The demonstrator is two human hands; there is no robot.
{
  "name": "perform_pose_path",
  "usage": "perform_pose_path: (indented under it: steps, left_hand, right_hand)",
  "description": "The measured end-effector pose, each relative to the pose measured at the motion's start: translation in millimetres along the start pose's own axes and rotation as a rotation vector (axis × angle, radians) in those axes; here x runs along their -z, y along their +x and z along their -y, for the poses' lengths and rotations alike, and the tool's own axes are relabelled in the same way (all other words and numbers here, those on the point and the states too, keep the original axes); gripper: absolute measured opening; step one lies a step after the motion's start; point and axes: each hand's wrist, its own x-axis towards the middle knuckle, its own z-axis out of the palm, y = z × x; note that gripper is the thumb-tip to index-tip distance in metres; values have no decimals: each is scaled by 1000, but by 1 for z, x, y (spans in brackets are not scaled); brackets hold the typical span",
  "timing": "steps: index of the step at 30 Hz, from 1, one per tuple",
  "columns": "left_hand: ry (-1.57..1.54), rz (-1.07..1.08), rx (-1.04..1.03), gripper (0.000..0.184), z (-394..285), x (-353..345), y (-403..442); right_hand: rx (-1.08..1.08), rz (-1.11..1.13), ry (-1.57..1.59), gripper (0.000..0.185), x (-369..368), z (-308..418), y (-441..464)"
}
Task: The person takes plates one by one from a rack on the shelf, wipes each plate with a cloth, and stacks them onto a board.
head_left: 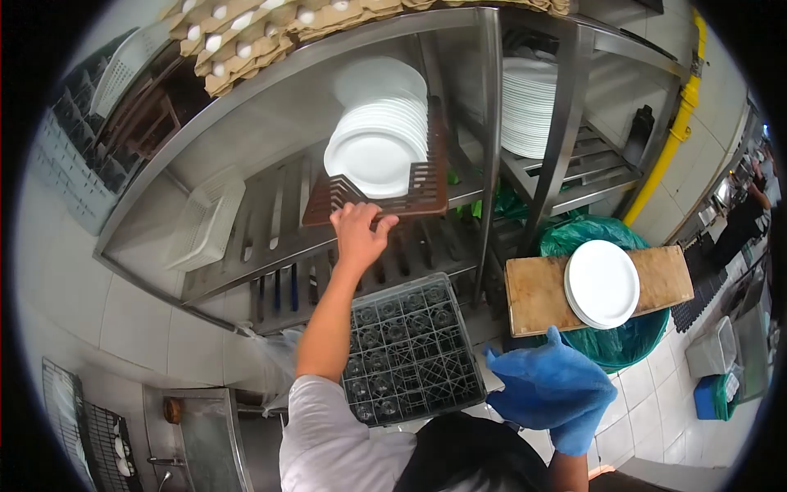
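My left hand (361, 234) reaches up to the front edge of a brown plastic rack (430, 197) on a metal shelf, its fingers curled over the rim. White plates (379, 160) stand in a row inside that rack. On my right hand (566, 398) is a blue glove, and a blue cloth (533, 377) is bunched in it. Just beyond the cloth, a small stack of white plates (602, 283) lies on a wooden board (533, 299) across a bin lined with green plastic (635, 348).
A grey glass rack (471, 373) holding glasses is below my left arm. Metal uprights (489, 164) divide the shelving, where more plates (529, 107) are piled. Egg trays (246, 49) lie on top. A white basket (209, 217) sits left. A person (742, 217) is far right.
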Motion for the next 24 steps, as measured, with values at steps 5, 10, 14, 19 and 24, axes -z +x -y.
perform_pose_path:
  steps: [5,10,14,19,24]
  left_hand:
    - [-6,64,30,33,-12,22,-14]
    - [-329,222,158,39,1,51,25]
    - [190,-171,-171,36,18,47,113]
    - [349,92,-277,23,42,26,158]
    - [155,-111,-253,17,33,62,134]
  right_hand:
    - [-51,16,107,51,-24,32,16]
    - [328,863,-1026,47,-47,212,44]
    - [293,440,-523,29,-50,122,33]
    - [392,-141,-118,9,-42,85,28]
    - [587,-236,-399,15,-17,89,25]
